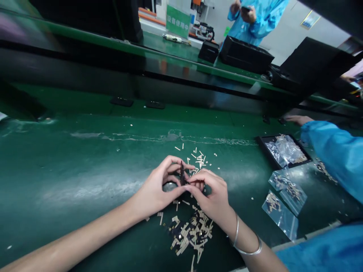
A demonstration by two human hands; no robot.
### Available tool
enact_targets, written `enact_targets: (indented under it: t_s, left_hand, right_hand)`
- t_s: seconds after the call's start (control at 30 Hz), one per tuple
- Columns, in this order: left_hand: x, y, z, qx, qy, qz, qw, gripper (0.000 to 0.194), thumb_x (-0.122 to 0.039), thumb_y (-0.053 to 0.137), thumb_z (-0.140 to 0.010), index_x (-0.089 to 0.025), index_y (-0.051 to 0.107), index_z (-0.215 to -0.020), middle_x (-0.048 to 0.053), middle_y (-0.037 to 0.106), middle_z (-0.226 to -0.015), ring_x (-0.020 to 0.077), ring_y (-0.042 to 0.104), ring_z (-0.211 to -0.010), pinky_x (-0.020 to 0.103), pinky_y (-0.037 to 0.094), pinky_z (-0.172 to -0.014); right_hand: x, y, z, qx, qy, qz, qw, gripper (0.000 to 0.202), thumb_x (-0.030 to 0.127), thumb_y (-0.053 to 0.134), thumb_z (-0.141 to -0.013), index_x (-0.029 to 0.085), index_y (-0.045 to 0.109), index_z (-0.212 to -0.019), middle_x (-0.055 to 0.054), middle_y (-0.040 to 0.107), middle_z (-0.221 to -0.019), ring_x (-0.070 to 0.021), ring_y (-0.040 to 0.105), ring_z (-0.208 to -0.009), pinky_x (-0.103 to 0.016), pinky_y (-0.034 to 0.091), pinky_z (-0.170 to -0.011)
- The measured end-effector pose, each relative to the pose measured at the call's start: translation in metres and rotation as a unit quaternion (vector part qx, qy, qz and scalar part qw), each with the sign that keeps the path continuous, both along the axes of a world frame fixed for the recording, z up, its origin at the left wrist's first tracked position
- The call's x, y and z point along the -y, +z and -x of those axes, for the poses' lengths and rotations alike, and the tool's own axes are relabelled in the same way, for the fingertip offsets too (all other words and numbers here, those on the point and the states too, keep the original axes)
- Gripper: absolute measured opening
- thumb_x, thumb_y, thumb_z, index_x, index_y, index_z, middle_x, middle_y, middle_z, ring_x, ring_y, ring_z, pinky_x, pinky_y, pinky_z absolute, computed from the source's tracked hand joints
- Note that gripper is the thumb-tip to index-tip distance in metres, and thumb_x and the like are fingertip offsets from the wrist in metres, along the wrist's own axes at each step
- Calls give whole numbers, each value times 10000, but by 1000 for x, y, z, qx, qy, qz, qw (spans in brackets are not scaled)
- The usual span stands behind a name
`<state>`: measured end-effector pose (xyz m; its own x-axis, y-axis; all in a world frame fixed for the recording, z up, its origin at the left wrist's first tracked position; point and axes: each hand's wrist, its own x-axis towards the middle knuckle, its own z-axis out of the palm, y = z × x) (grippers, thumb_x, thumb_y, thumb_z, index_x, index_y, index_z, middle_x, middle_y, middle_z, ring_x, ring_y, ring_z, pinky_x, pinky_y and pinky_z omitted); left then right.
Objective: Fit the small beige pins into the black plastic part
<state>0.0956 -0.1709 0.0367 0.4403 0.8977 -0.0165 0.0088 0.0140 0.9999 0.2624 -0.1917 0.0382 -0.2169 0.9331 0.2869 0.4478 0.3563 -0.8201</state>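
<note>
Lying inside the grip, and not off to one side of it, a thin dark piece (182, 175) is held between the two hands, above the green table (93, 158). Its long axis is seen running nearly straight up and down the view, across the line between the hands; whether it is stood upright or tipped away cannot be told from this one angle. By the left hand (154, 189) it is clamped, fingers curled along its far part and thumb brought up to its near end. The right hand (214, 192) is about equally near: its thumb and forefinger are gathered against the near end, but whether anything is pinched between them is hidden. A greyish rounded thing (169, 186) is partly covered by the left hand. Just below the hands, a pile of small strips (195, 232) is spread; beyond the fingertips, loose pale strips (200, 159) are scattered. No obstacle is noted between hands and piece, though elbow room below is limited by the pile. Well to the right, clear bags (286, 223) are laid near a black tray (264, 148), itself filled with bagged bits. Beside it, the space is crossed by a co-worker's blue sleeve (334, 151). Across the back, a dark bar (170, 79) is fixed.
</note>
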Motion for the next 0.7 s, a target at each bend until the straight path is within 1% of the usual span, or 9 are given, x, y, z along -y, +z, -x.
enact_targets:
  t_s: [0.07, 0.1, 0.2, 0.3, 0.37, 0.43, 0.5, 0.6, 0.7]
  left_hand:
    - [-12, 4, 5, 39, 36, 19, 998, 309, -201, 570, -787, -178, 438, -1065, 128, 550, -1213, 220, 582, -1000, 305, 513, -756]
    - [-20, 5, 8, 57, 60, 34, 996, 304, -209, 548, -801, -157, 456, -1086, 142, 548, -1220, 238, 581, -1019, 313, 521, -747]
    - [-52, 6, 14, 75, 129, 79, 986, 260, -215, 499, -823, -87, 507, -1049, 175, 634, -1080, 248, 658, -872, 283, 548, -593]
    - [-91, 2, 5, 26, 157, 58, 986, 156, -184, 466, -840, -80, 498, -952, 125, 712, -762, 160, 670, -538, 176, 459, -391]
    - [-120, 0, -9, 16, 161, 36, 986, 116, -189, 432, -867, -85, 483, -875, 32, 662, -513, 77, 561, -333, 110, 325, -319]
    - [-147, -2, -24, 18, 166, 14, 986, 241, -223, 329, -913, -73, 488, -814, -49, 577, -409, 1, 465, -272, 80, 232, -339]
    - [-168, -3, -37, 24, 167, -5, 986, 397, -271, 213, -941, -48, 519, -822, -78, 544, -452, -24, 466, -325, 81, 249, -384]
    - [-184, -5, -44, 30, 183, -23, 982, 454, -323, 236, -954, -56, 575, -815, -62, 506, -524, 11, 466, -371, 111, 331, -378]
    - [-177, -7, -34, 42, 198, -44, 978, 347, -327, 330, -939, -83, 574, -909, -54, 517, -557, 33, 460, -396, 135, 350, -381]
  right_hand:
    - [-3, -2, -1, 58, 19, -2, 998, 46, 237, 573, -816, 212, 605, -794, 8, 539, -615, -135, 488, -569, -270, 402, -576]
    - [-3, -4, -2, 90, 33, 3, 995, 66, 220, 553, -827, 212, 605, -787, 6, 547, -627, -137, 498, -591, -270, 399, -589]
    - [-2, -7, 0, 183, 99, 22, 978, 96, 168, 546, -818, 210, 602, -753, 1, 585, -686, -146, 521, -677, -264, 387, -618]
    - [4, -7, 4, 250, 145, 25, 957, 30, 178, 584, -793, 202, 597, -781, -5, 598, -747, -157, 524, -749, -258, 382, -622]
    - [8, -6, 6, 279, 156, 25, 947, 12, 197, 578, -797, 197, 589, -803, -12, 594, -771, -167, 523, -780, -261, 384, -623]
    - [10, -5, 8, 291, 154, 24, 944, 37, 198, 560, -805, 194, 581, -836, -21, 595, -800, -175, 522, -801, -267, 392, -633]
    - [11, -6, 10, 290, 140, 25, 947, 79, 199, 546, -814, 197, 573, -888, -28, 598, -833, -179, 520, -819, -273, 403, -650]
    - [11, -11, 14, 285, 103, 22, 953, 126, 239, 530, -835, 204, 561, -952, -37, 595, -875, -190, 516, -852, -288, 422, -679]
    - [11, -17, 20, 295, 81, 14, 952, 157, 279, 529, -834, 200, 549, -969, -51, 585, -902, -213, 508, -876, -318, 436, -694]
